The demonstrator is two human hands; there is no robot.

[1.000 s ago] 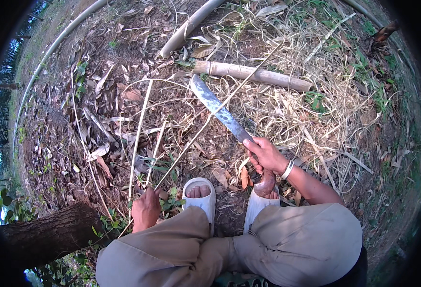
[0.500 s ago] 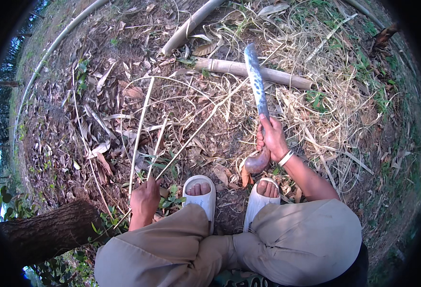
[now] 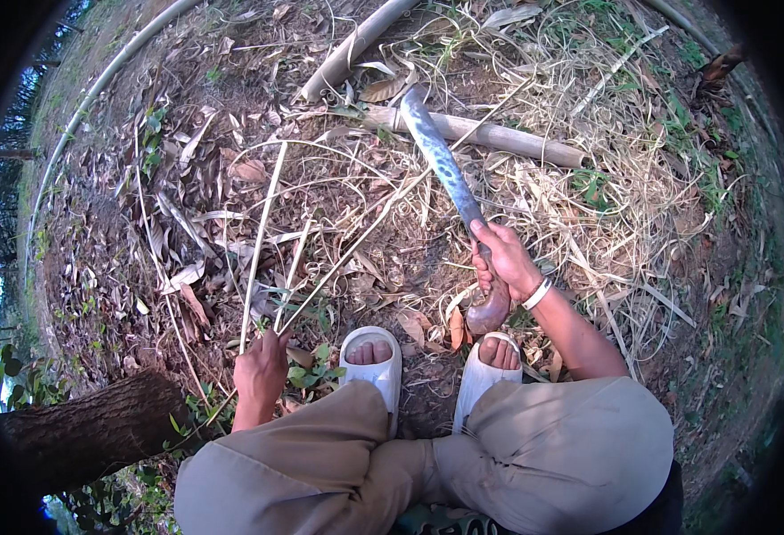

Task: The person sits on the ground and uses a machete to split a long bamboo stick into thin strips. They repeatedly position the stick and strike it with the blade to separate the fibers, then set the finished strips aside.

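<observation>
My right hand (image 3: 508, 260) is wrapped around the wooden handle of a machete (image 3: 441, 160). Its long, mottled blade points away from me and leans left, and the rounded handle end hangs just above my right sandal. At the lower left, my left hand (image 3: 262, 367) is closed on a long, thin bamboo strip (image 3: 356, 245). That strip slants up to the right and passes by the machete blade; whether they touch I cannot tell. Two shorter pale strips, a longer one (image 3: 262, 241) and a shorter one (image 3: 295, 272), reach up from beside my left hand.
A cut bamboo piece (image 3: 499, 138) lies across the ground ahead, with another bamboo pole (image 3: 347, 58) behind it. Curly shavings (image 3: 623, 214) cover the right side. Dry leaves are scattered leftward. A tree trunk (image 3: 98, 432) stands at lower left, near my white sandals (image 3: 383, 374).
The machete's blade has swung to the left, its tip now over the left end of the cut bamboo. My left hand has shifted slightly left with the strip.
</observation>
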